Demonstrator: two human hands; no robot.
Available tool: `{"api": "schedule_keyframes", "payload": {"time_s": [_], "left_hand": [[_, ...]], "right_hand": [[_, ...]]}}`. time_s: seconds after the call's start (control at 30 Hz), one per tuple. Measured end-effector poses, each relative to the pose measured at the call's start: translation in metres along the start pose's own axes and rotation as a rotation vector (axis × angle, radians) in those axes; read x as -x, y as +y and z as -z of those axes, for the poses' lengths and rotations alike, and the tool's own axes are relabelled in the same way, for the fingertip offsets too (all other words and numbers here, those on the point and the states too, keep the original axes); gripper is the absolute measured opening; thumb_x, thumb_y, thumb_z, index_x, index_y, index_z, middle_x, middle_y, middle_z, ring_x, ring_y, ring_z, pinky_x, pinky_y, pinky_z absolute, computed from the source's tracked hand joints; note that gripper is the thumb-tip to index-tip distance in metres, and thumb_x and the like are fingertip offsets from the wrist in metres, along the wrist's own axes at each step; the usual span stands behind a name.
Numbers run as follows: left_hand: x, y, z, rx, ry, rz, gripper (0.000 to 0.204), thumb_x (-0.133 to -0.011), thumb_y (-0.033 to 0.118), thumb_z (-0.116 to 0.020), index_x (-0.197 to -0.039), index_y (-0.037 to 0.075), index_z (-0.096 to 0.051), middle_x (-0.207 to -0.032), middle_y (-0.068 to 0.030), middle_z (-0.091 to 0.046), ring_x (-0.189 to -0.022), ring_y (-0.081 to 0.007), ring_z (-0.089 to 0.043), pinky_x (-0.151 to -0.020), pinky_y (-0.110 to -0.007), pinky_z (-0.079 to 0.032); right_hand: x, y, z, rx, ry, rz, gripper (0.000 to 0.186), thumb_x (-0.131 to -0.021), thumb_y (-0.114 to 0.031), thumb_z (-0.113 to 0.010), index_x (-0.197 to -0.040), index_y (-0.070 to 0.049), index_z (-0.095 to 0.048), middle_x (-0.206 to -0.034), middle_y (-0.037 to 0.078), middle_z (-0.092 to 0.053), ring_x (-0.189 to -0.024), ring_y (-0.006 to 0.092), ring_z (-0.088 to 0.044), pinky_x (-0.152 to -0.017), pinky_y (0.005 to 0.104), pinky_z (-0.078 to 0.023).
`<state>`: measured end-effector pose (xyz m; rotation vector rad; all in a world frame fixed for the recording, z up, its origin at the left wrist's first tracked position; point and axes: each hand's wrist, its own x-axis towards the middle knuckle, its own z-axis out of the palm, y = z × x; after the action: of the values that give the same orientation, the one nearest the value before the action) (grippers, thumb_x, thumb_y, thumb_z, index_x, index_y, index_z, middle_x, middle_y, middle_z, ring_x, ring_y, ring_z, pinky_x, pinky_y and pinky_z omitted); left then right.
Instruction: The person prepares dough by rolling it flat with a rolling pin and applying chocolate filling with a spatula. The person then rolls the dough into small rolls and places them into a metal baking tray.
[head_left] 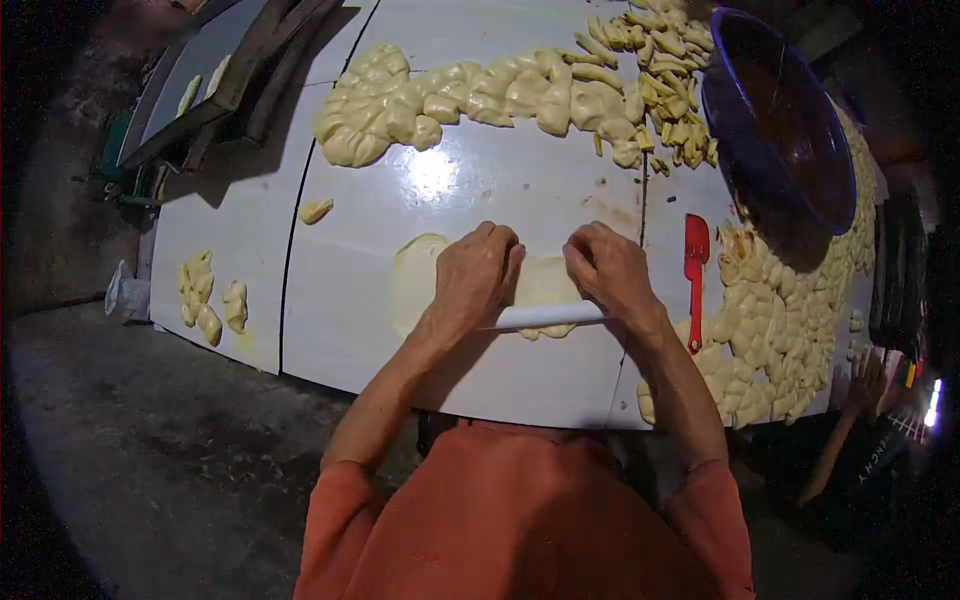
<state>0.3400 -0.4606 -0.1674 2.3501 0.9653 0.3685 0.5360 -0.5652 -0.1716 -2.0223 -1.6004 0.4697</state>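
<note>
A thin, pale dough sheet [415,285] lies flat on the white table. Over its middle, my left hand [480,270] is closed with curled fingers, pinching the dough. To its right, my right hand [612,270] is curled in the same way at the sheet's right part; its fingertips are partly hidden. Between my hands the sheet shows a fairly straight far edge. A white rolling pin [550,316] lies crosswise below my hands, its ends hidden by my wrists. Some dough bulges out on the near side of the pin.
Dough lumps [490,95] line the table's far side beside cut yellow pieces [670,70]. A dark blue basin [735,160] stands tilted at far right. A red spatula [696,270] lies by many flattened dough pieces [770,340]. Trays [200,90] lean at far left.
</note>
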Motion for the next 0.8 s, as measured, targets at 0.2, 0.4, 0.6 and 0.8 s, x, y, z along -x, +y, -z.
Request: {"api": "schedule_keyframes", "payload": {"time_s": [0.2,0.4,0.6,0.8], "left_hand": [[0.002,0.006,0.009,-0.007,-0.022,0.133,0.023,-0.1,0.025,-0.063,-0.116,0.009,-0.066,-0.106,-0.0148,-0.071,-0.091,-0.0341,-0.07,-0.079,-0.044,-0.055],[0.057,0.018,0.014,-0.116,0.127,-0.137,0.041,-0.101,0.026,-0.06,-0.136,0.007,-0.06,-0.129,-0.0136,-0.066,-0.117,-0.0319,-0.063,-0.1,-0.048,-0.047],[0.06,0.022,-0.014,-0.231,0.04,-0.036,0.053,-0.1,0.03,-0.056,-0.146,0.006,-0.052,-0.153,-0.0233,-0.046,-0.143,-0.0417,-0.043,-0.114,-0.07,-0.023],[-0.009,0.001,-0.021,-0.328,0.125,0.064,0.054,-0.105,0.033,-0.047,-0.154,0.01,-0.045,-0.16,-0.024,-0.037,-0.151,-0.045,-0.028,-0.113,-0.078,-0.011]], "right_hand": [[0.012,-0.007,0.01,0.054,0.101,-0.004,0.024,-0.098,-0.018,-0.058,-0.118,-0.005,-0.064,-0.098,0.015,-0.07,-0.085,0.0342,-0.07,-0.074,0.0446,-0.056],[0.063,-0.02,0.025,0.102,-0.045,0.148,0.044,-0.1,-0.028,-0.059,-0.14,-0.009,-0.057,-0.131,0.019,-0.064,-0.124,0.0349,-0.059,-0.104,0.0491,-0.047],[0.06,-0.02,-0.013,0.455,0.024,-0.016,0.055,-0.101,-0.038,-0.055,-0.151,-0.015,-0.05,-0.161,0.017,-0.039,-0.15,0.0357,-0.033,-0.118,0.0654,-0.021],[-0.005,-0.005,-0.021,0.592,0.089,-0.155,0.063,-0.1,-0.041,-0.055,-0.159,-0.021,-0.041,-0.163,0.019,-0.033,-0.154,0.0408,-0.023,-0.118,0.0718,-0.014]]}}
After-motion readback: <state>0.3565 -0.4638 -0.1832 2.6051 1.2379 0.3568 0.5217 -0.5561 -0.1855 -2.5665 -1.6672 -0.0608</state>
